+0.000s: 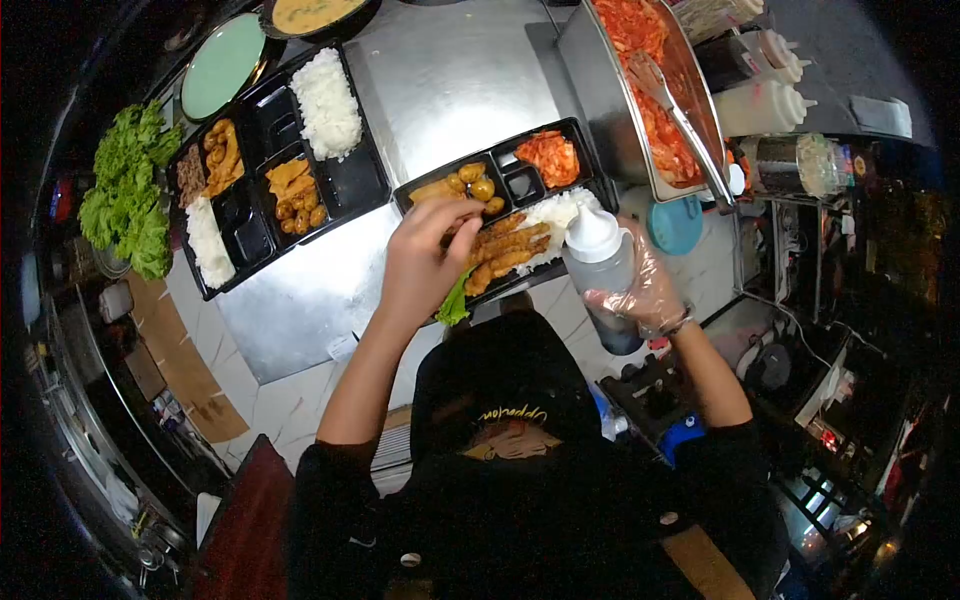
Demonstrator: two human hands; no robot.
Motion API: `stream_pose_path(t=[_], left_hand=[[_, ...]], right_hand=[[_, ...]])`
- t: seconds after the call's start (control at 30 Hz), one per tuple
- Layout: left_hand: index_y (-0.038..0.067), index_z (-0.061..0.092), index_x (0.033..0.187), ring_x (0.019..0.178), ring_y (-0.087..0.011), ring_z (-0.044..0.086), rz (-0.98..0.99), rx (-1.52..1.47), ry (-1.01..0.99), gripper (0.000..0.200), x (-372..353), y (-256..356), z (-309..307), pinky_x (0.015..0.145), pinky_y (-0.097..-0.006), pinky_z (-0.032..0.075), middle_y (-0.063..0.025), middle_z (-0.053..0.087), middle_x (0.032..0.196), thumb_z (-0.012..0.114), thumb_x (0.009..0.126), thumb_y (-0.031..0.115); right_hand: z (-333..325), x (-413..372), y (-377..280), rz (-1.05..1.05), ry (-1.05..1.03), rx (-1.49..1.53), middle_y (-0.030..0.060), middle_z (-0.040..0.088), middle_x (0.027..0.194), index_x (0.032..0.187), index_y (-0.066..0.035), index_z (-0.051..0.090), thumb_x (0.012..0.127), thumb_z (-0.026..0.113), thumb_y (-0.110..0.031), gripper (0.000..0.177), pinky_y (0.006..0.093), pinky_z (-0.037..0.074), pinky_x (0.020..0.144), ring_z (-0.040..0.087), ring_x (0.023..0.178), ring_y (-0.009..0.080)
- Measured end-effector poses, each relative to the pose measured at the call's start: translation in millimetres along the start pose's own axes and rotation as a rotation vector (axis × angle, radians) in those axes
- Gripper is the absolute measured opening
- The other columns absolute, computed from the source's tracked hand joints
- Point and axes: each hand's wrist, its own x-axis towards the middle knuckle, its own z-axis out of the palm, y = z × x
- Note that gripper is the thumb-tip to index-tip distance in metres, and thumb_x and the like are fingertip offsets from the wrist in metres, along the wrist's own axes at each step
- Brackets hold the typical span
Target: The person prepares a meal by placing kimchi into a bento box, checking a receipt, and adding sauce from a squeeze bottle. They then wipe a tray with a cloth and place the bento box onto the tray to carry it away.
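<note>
My right hand (652, 285), in a clear plastic glove, grips a squeeze bottle (608, 262) with a white nozzle cap and dark sauce low inside. The bottle stands nearly upright beside a black compartment lunch box (523, 184). Over that box, my bare left hand (432, 255) is closed with fingertips pinched together; whether anything small is between them I cannot make out. Brown fried strips (508, 248) lie on white rice (562, 212) in the box, with a green lettuce leaf (455, 300) at the near edge. Kimchi (550, 157) and small glazed potatoes (480, 187) fill other compartments.
More black lunch boxes (355, 185) with rice and sides stand to the left, near lettuce (130, 190) and a green plate (222, 66). At the right, a metal pan (600, 90) holds kimchi and tongs (680, 120). Squeeze bottles (765, 108) lie beyond it.
</note>
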Motion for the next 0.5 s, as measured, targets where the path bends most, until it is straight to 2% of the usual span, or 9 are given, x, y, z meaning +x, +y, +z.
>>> stream_pose_path(t=[0.03, 0.1, 0.13, 0.2, 0.33, 0.5], left_hand=[[0.003, 0.063, 0.092, 0.076, -0.0189, 0.059, 0.068, 0.035, -0.004, 0.013, 9, -1, 4, 0.067, -0.0277, 0.046, -0.0098, 0.06, 0.084, 0.061, 0.079, 0.007], [0.004, 0.064, 0.094, 0.079, -0.0222, 0.059, 0.095, 0.013, -0.067, 0.015, 27, -3, 7, 0.069, -0.0305, 0.047, -0.0115, 0.06, 0.087, 0.06, 0.08, 0.008], [0.005, 0.064, 0.096, 0.081, -0.0231, 0.059, 0.121, 0.021, -0.144, 0.016, 35, -6, 10, 0.07, -0.0312, 0.047, -0.0116, 0.06, 0.089, 0.058, 0.081, 0.009], [0.008, 0.064, 0.101, 0.087, -0.0256, 0.056, 0.124, 0.059, -0.312, 0.02, 49, -9, 16, 0.077, -0.0338, 0.045, -0.0114, 0.058, 0.094, 0.053, 0.084, 0.011], [0.009, 0.062, 0.105, 0.093, -0.0255, 0.053, 0.191, 0.025, -0.423, 0.024, 63, -12, 34, 0.084, -0.0339, 0.041, -0.01, 0.057, 0.093, 0.053, 0.083, 0.011], [0.01, 0.062, 0.106, 0.094, -0.0256, 0.052, 0.206, 0.045, -0.5, 0.027, 65, -26, 51, 0.084, -0.0349, 0.04, -0.0089, 0.056, 0.095, 0.055, 0.08, 0.009]], right_hand=[[-1, 4, -1, 0.01, 0.001, 0.006, 0.0136, 0.051, 0.114, 0.128, -0.002, 0.028, 0.06, 0.081, -0.031, 0.09, 0.0347, 0.04, 0.091, 0.049, 0.107, 0.022], [-7, 13, -4, 0.056, -0.088, 0.047, 0.0135, 0.051, 0.114, 0.127, -0.003, 0.03, 0.061, 0.079, -0.032, 0.087, 0.0347, 0.04, 0.09, 0.05, 0.106, 0.0224], [-9, 15, 4, 0.047, -0.071, -0.077, 0.0147, 0.054, 0.111, 0.127, -0.004, 0.031, 0.061, 0.078, -0.035, 0.087, 0.0362, 0.042, 0.088, 0.052, 0.104, 0.0254], [-11, 20, 5, 0.089, -0.075, -0.123, 0.016, 0.054, 0.111, 0.127, -0.004, 0.031, 0.061, 0.077, -0.036, 0.087, 0.0372, 0.042, 0.088, 0.053, 0.104, 0.0276], [-11, 28, -2, 0.154, -0.087, -0.255, 0.0194, 0.057, 0.108, 0.127, -0.005, 0.032, 0.06, 0.077, -0.038, 0.087, 0.0392, 0.043, 0.086, 0.055, 0.102, 0.0331], [-13, 35, -11, 0.201, -0.107, -0.366, 0.0198, 0.059, 0.104, 0.127, -0.005, 0.032, 0.06, 0.076, -0.04, 0.087, 0.0398, 0.044, 0.084, 0.057, 0.099, 0.0342]])
